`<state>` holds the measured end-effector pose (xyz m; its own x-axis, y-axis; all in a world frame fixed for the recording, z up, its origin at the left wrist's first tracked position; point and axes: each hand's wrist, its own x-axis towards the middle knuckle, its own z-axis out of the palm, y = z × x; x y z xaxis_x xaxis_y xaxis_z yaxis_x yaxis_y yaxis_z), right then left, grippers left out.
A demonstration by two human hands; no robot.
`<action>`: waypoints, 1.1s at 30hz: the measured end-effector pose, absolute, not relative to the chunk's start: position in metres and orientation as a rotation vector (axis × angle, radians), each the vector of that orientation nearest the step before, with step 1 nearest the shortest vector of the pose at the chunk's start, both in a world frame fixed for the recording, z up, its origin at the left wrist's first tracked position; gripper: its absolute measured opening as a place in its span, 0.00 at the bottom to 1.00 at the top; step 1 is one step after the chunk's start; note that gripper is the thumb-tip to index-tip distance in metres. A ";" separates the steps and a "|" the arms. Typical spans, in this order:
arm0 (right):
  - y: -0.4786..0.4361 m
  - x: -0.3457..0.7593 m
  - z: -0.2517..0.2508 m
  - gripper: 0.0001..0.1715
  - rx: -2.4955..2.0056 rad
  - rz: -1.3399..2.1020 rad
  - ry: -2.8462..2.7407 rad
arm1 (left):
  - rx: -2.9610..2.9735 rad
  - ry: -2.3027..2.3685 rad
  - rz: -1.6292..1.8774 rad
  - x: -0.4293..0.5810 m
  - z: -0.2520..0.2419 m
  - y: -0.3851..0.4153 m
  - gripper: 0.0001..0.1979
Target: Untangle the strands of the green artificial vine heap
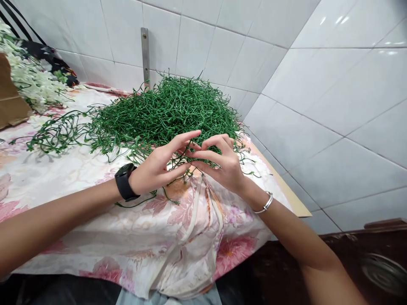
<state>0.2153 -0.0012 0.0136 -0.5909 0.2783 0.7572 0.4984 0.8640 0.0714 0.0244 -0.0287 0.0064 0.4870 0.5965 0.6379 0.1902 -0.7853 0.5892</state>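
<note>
A big heap of thin green artificial stems [165,110] lies on a table covered with a floral cloth [63,169]. My left hand [159,165], with a black watch on the wrist, and my right hand [219,163], with a silver bangle, meet at the heap's near edge. The fingertips of both hands pinch together on a thin green stem [178,178] that trails down between them. The other fingers of the left hand are stretched out.
White artificial flowers [28,76] and a brown cardboard box [9,97] sit at the far left. White tiled walls close the back and right side. A metal bracket [145,55] is fixed to the back wall. Dark floor shows at lower right.
</note>
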 end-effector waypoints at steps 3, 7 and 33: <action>0.000 0.215 0.013 0.06 -0.541 -0.311 -2.247 | 2.297 0.694 1.272 0.025 0.007 -0.028 0.30; 0.000 0.215 0.013 0.05 -0.507 -0.262 -2.292 | 2.303 0.803 1.269 0.025 0.009 -0.028 0.29; -0.010 0.211 0.005 0.11 -0.496 0.354 -2.087 | 2.497 0.848 1.310 0.027 0.007 -0.035 0.13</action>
<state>0.2113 -0.0098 0.0047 -0.4859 0.4773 0.7322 0.2094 0.8769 -0.4327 0.0273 -0.0345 0.0066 0.4439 0.5707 0.6909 0.3966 -0.8165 0.4196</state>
